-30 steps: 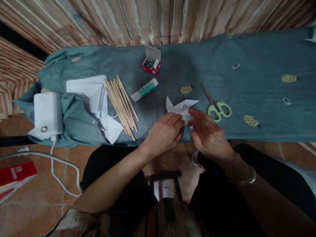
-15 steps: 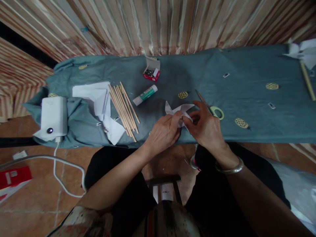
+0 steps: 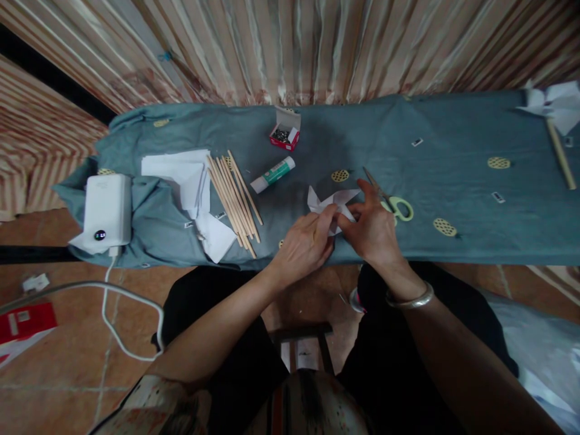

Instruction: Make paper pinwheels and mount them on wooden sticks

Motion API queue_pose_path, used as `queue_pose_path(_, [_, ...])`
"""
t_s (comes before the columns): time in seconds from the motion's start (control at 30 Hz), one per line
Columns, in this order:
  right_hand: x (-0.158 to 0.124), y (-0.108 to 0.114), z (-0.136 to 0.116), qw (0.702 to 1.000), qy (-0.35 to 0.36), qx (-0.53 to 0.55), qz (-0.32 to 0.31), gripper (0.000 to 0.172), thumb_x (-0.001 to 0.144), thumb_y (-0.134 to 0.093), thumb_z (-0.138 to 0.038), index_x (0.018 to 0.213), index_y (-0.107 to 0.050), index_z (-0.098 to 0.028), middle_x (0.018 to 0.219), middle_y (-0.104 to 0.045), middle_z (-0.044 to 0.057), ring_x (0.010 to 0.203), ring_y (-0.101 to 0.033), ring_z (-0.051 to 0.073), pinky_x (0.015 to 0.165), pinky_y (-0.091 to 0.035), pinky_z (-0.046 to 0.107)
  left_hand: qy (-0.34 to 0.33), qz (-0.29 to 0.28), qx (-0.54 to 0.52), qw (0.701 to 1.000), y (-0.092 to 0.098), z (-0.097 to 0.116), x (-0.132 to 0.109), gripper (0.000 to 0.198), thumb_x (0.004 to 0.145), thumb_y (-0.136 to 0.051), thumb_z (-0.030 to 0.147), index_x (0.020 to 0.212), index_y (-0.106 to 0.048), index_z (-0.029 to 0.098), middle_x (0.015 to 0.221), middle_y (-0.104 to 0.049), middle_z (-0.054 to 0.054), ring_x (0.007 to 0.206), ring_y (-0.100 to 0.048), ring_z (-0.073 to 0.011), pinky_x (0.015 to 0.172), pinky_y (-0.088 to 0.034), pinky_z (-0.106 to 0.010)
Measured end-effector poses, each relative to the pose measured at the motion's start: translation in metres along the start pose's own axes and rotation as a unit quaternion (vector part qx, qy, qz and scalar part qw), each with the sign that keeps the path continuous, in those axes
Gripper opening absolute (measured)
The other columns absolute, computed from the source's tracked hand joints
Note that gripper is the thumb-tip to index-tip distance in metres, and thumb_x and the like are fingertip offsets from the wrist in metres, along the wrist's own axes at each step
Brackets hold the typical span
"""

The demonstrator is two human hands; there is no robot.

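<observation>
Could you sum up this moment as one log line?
left hand: holding folded paper | right hand: holding same paper | by right hand: scissors | left side: wooden sticks, glue stick

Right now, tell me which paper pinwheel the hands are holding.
The near pinwheel, just left of the scissors; the far-right pinwheel lies untouched, with a stick.

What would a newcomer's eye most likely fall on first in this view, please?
Probably the folded white paper, held between the left hand and the right hand near the front edge of the teal cloth. Next, perhaps, the scissors with pale green handles beside the right hand, and the wooden sticks lying left of the left hand.
</observation>
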State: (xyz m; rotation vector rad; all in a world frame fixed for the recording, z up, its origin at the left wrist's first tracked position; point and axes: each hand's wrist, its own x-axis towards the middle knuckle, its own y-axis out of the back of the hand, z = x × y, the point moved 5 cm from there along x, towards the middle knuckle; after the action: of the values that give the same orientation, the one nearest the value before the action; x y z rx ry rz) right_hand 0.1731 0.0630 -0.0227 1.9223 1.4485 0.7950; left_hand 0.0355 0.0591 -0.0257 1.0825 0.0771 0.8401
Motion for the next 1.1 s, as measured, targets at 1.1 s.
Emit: queue_pose_path(1.1, [-0.005, 0.019, -0.008, 0.932, -0.084, 0.35, -0.043, 0.078, 0.068, -0.076, -0.043, 0.137, -0.043, -0.024, 0.09, -0.075, 0.005, 0.069, -0.072, 0.024, 0.059, -0.06, 0.039, 0.36, 0.087, -0.599, 0.71, 0.013, -0.022, 0.007, 0.024, 0.06, -0.083, 0.031, 0.073, -0.076, 0.013, 0.071, -0.074, -0.004, 0.064, -0.065, -0.0141, 0.067, -0.049, -0.026])
